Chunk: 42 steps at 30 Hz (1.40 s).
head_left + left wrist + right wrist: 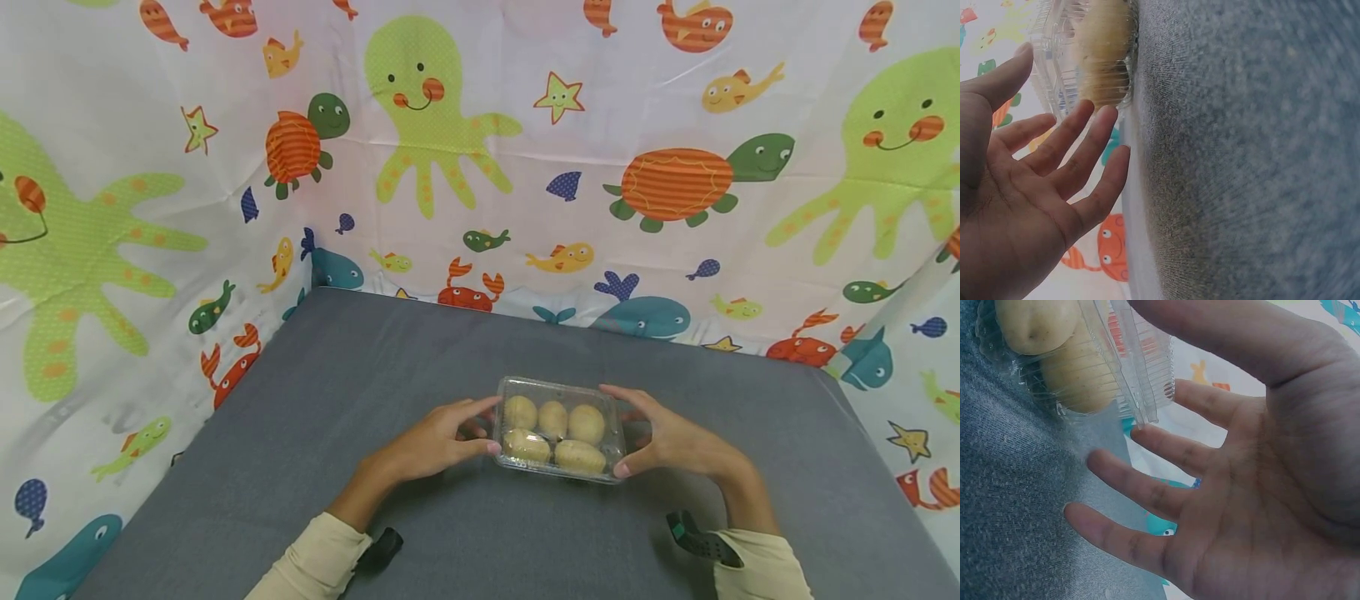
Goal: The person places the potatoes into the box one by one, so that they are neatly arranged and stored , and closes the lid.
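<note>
A clear plastic container (558, 389) with a ribbed lid lies on the grey cloth between my two hands. Several pale yellow potatoes (587, 425) show through it. My left hand (442, 437) is at its left side, thumb by the near corner and fingers toward the far side. On the opposite side, my right hand (675, 437) has its thumb at the near right corner and its index finger by the far one. Both wrist views show spread, fairly straight fingers, with fingertips right at the container's wall (1054, 56) and lid rim (1132, 362).
Grey cloth (375, 358) covers the table surface. A white curtain (525, 50) printed with sea animals stands behind and along both sides. A dark strap device (701, 537) sits at my right wrist, another (380, 550) at my left.
</note>
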Tool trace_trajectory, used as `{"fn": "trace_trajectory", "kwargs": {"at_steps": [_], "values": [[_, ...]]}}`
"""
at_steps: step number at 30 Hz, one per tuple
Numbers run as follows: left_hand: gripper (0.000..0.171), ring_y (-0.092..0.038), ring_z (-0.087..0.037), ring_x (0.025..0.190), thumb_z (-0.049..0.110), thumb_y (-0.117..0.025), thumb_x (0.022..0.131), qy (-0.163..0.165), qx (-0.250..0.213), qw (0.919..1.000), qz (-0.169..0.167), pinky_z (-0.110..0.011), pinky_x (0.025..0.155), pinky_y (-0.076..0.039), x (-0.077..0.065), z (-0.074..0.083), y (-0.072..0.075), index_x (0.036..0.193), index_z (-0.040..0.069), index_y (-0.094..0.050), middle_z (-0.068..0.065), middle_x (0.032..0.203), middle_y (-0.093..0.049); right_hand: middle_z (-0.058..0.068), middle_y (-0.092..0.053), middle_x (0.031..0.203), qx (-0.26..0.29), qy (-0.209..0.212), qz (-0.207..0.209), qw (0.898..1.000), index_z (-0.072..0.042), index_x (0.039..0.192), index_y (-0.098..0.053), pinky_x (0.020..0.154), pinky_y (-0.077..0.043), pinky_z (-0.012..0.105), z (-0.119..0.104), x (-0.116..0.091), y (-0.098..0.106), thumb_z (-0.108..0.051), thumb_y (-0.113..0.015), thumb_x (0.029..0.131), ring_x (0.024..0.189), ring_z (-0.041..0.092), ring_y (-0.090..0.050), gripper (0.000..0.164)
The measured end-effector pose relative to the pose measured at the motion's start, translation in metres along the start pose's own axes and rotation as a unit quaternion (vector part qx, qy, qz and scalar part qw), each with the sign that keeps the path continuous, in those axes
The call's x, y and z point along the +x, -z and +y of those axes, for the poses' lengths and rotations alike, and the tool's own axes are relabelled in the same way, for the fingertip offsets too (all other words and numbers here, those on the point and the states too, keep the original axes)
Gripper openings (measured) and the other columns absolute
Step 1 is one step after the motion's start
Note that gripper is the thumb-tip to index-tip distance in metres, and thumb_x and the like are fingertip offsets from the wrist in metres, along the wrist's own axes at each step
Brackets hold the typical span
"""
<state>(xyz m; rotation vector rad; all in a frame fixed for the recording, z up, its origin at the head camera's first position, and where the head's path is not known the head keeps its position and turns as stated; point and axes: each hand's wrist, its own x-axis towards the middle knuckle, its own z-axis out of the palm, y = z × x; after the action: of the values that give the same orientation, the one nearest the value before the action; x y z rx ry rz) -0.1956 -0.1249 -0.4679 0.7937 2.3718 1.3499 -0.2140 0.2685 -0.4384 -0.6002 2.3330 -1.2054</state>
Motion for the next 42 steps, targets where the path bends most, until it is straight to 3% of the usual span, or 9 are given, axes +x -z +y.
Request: {"fn": "trace_trajectory", "kwargs": {"at_steps": [5,10,16,20,24,27,31,36,42], "values": [[0.077,-0.068,-0.017,0.122,0.039,-0.072,0.103,-0.001,-0.013,0.9999,-0.003,-0.036,0.102,-0.055,0.001,-0.001,-0.002,0.167,0.016,-0.037,0.001,0.140,-0.065,0.026,-0.018,0.166,0.002,-0.011,-0.001,1.000,-0.020,0.168,-0.026,0.088,-0.057,0.052,-0.002,0.000,0.000,-0.021,-0.095,0.078,0.122,0.046,-0.058,0.113],[0.077,-0.068,-0.016,0.117,0.035,-0.073,0.102,-0.005,-0.020,0.9998,-0.003,-0.033,0.099,-0.055,0.002,0.000,-0.003,0.166,0.012,-0.036,0.004,0.129,-0.069,0.029,-0.023,0.160,0.033,-0.022,-0.018,0.999,-0.017,0.170,-0.019,0.082,-0.060,0.037,-0.004,-0.002,0.000,-0.017,-0.093,0.081,0.097,0.034,-0.071,0.115],[0.078,-0.069,-0.009,0.100,0.030,-0.072,0.103,-0.010,-0.026,0.9996,-0.011,-0.029,0.091,-0.053,0.001,0.002,-0.004,0.167,0.009,-0.033,0.011,0.107,-0.075,0.028,-0.050,0.140,0.042,-0.020,-0.030,0.998,-0.016,0.170,-0.015,0.084,-0.058,0.033,-0.006,-0.003,-0.001,-0.014,-0.090,0.084,0.090,0.033,-0.076,0.114],[0.078,-0.068,-0.007,0.094,0.029,-0.071,0.104,-0.006,-0.022,0.9996,-0.016,-0.028,0.088,-0.052,0.001,0.003,-0.005,0.168,0.009,-0.030,0.013,0.102,-0.076,0.020,-0.073,0.111,0.042,-0.019,-0.040,0.998,-0.015,0.171,-0.011,0.086,-0.057,0.031,-0.008,-0.003,-0.001,-0.014,-0.088,0.086,0.090,0.033,-0.077,0.115],[0.079,-0.066,-0.006,0.091,0.027,-0.071,0.104,-0.001,-0.019,0.9997,-0.016,-0.027,0.086,-0.051,0.001,0.004,-0.006,0.168,0.009,-0.030,0.014,0.100,-0.076,0.022,-0.078,0.098,0.046,-0.025,-0.047,0.998,-0.014,0.171,-0.009,0.089,-0.055,0.032,-0.008,-0.003,-0.001,-0.014,-0.087,0.087,0.090,0.034,-0.078,0.115],[0.078,-0.065,-0.006,0.089,0.026,-0.072,0.104,-0.003,-0.018,0.9998,-0.012,-0.026,0.083,-0.050,0.001,0.003,-0.008,0.167,0.007,-0.030,0.012,0.099,-0.076,0.030,-0.065,0.133,0.051,-0.029,-0.042,0.997,-0.015,0.171,-0.011,0.091,-0.055,0.038,-0.007,-0.003,-0.002,-0.013,-0.088,0.086,0.091,0.035,-0.077,0.114],[0.078,-0.065,-0.006,0.088,0.023,-0.072,0.104,-0.006,-0.021,0.9997,-0.008,-0.026,0.082,-0.049,0.002,0.003,-0.010,0.167,0.005,-0.030,0.009,0.099,-0.077,0.032,-0.019,0.167,0.057,-0.034,-0.036,0.997,-0.015,0.171,-0.013,0.093,-0.053,0.043,-0.007,-0.003,-0.003,-0.013,-0.088,0.086,0.092,0.035,-0.077,0.114],[0.078,-0.064,-0.007,0.087,0.021,-0.072,0.103,-0.005,-0.026,0.9996,-0.005,-0.026,0.081,-0.049,0.003,0.004,-0.011,0.167,0.004,-0.030,0.007,0.099,-0.077,0.035,-0.009,0.170,0.065,-0.037,-0.038,0.997,-0.016,0.171,-0.010,0.092,-0.053,0.043,-0.007,-0.002,-0.003,-0.013,-0.088,0.086,0.089,0.033,-0.076,0.116],[0.077,-0.063,-0.009,0.086,0.020,-0.072,0.103,-0.002,-0.028,0.9996,-0.004,-0.026,0.079,-0.047,0.002,0.005,-0.011,0.166,0.004,-0.031,0.007,0.098,-0.076,0.042,-0.010,0.166,0.086,-0.055,-0.040,0.994,-0.021,0.171,-0.009,0.094,-0.053,0.047,-0.006,-0.002,-0.002,-0.012,-0.087,0.086,0.089,0.033,-0.075,0.117]]}}
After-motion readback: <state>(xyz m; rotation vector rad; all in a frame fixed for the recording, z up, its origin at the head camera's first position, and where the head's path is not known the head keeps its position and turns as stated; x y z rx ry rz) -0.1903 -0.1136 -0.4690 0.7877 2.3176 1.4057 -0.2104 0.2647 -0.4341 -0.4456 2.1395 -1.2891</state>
